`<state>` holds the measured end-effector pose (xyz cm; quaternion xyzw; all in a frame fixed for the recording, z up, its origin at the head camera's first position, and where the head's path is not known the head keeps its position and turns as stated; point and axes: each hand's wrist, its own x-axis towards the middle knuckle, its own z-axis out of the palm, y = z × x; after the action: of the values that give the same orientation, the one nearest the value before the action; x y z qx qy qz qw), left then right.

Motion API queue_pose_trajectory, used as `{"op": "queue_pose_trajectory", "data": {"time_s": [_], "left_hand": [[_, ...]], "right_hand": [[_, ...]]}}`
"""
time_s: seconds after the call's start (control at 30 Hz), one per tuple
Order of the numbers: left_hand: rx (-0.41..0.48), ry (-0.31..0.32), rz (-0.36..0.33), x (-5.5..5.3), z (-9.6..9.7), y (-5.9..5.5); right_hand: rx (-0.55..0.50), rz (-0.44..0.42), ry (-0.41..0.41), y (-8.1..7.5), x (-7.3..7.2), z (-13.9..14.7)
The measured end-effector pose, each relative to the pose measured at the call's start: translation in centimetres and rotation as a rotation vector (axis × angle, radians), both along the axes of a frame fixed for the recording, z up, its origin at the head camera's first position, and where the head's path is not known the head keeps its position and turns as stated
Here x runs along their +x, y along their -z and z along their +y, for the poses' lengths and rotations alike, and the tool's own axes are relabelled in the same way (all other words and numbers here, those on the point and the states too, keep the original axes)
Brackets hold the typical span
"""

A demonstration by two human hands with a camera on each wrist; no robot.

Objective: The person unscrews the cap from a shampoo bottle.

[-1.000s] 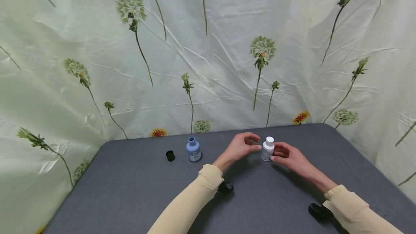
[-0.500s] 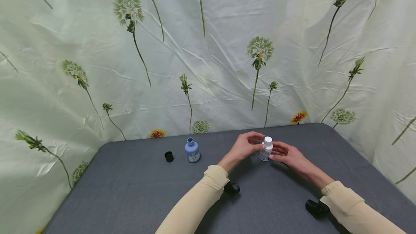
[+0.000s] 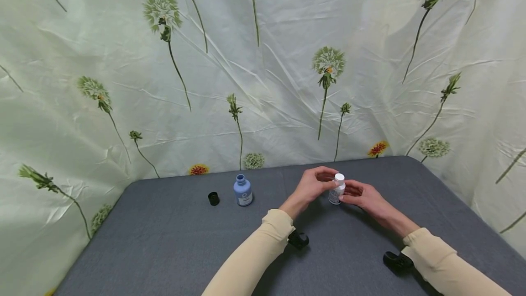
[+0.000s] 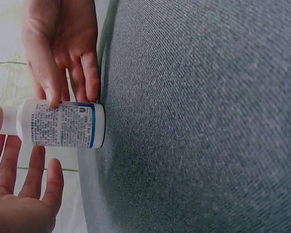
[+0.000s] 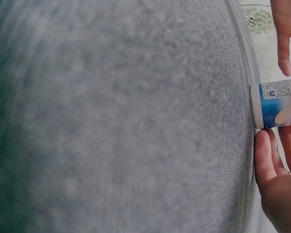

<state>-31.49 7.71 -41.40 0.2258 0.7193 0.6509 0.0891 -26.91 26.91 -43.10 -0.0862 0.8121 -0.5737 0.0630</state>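
A small white bottle (image 3: 334, 196) with printed labels and a blue band stands upright on the grey table. Its white cap (image 4: 8, 119) is on its neck. My left hand (image 3: 310, 186) pinches this cap, the thumb in front and fingers behind it in the left wrist view. From the other side my right hand (image 3: 370, 198) holds the bottle's body between thumb and fingers. The printed label (image 5: 279, 104) shows in the right wrist view, partly cut off by the frame edge. Some fingertips are hidden behind the bottle.
Left of the hands stands an uncapped blue bottle (image 3: 243, 192), its mouth uncovered. A black cap (image 3: 213, 198) lies beside it. Behind the grey table (image 3: 164, 236) hangs a pale cloth (image 3: 271, 81) printed with dandelions. Black wrist devices (image 3: 396, 263) show below both sleeves.
My left hand has moved right from beside the white bottle and taken hold of its cap. The right hand stays at the bottle's body. The head view has shifted slightly.
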Motion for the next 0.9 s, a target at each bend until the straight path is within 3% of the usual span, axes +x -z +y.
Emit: {"op": "queue_pose_trajectory", "data": {"time_s": [0.9], "left_hand": [[0.022, -0.052, -0.023, 0.25, 0.3, 0.01]], "right_hand": [[0.061, 0.006, 0.041, -0.22, 0.05, -0.64]]}}
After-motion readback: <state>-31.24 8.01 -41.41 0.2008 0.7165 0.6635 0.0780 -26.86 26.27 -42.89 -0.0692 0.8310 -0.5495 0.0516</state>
